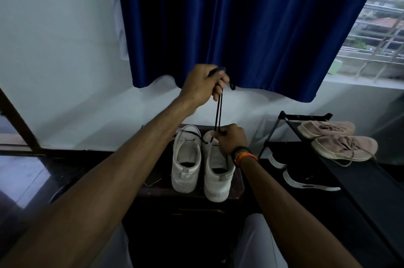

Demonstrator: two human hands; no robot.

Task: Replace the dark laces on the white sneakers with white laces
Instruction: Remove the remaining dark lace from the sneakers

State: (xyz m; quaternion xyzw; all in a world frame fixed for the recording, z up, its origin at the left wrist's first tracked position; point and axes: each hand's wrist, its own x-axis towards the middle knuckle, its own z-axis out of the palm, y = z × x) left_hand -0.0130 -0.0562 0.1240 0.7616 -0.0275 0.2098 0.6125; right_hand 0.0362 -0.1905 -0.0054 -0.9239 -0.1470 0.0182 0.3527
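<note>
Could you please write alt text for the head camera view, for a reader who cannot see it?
A person's left hand pulls a dark lace up from the right white sneaker, which the right hand steadies. The left white sneaker stands beside it on a dark table, with tan shoes on a black rack to the right.

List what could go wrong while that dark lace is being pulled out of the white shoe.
1. The left hand pulls the dark lace upward; if the right hand slips, the right sneaker could lift or tip.
2. Both sneakers' heels sit at the edge of the small table, so a jerk might drop one.
</note>
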